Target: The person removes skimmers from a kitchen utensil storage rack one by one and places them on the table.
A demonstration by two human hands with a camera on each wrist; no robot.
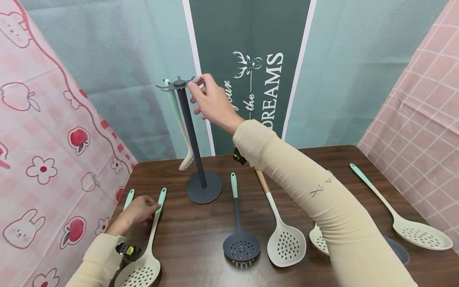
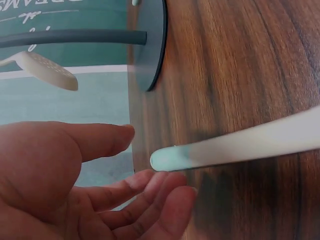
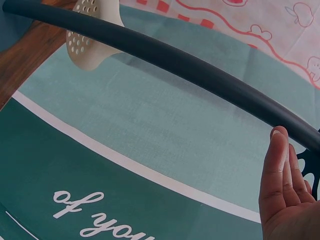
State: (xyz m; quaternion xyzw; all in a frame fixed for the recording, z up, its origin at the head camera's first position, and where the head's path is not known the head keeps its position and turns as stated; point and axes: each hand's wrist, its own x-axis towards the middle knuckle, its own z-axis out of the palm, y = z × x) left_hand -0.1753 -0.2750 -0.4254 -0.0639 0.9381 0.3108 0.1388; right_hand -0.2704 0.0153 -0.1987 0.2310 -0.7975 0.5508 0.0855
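Note:
A dark grey utensil stand rises from a round base at the back left, with hooks fanning out at its top. My right hand is up at these hooks, thumb and forefinger pinching one of them. From another hook hangs a cream slotted utensil with a mint handle. My left hand is low at the left, beside the mint handle of a cream skimmer on the table. In the left wrist view its fingertips are right at the handle's end, the thumb apart from them.
Another mint handle shows behind the left hand. A dark skimmer and a white skimmer lie mid-table. At the right are a cream slotted utensil, a dark utensil and another cream one, partly hidden by the sleeve.

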